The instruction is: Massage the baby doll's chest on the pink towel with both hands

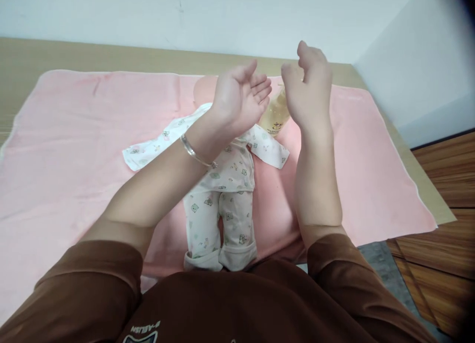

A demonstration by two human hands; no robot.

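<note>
My left hand (243, 96) is raised in the middle with its palm turned up and to the right, thumb and fingers apart, holding nothing. Across from it, my right hand (310, 88) is lifted, its fingers a little bent and apart from the thumb, with nothing seen in it. Between and behind the hands leans a clear bottle of yellowish liquid (274, 118), partly covered by both. Below lies a doll in white printed clothes (232, 172), with sleeves spread and trouser cuffs turned up. The doll's head (203, 89) is mostly hidden behind my left hand and forearm.
A pink blanket (92, 120) lies under the doll on a light wooden table (22, 53). A white wall (237, 21) stands along the back, and a white panel (415, 71) at the right. Striped brown wood (445, 259) shows beyond the table's right edge.
</note>
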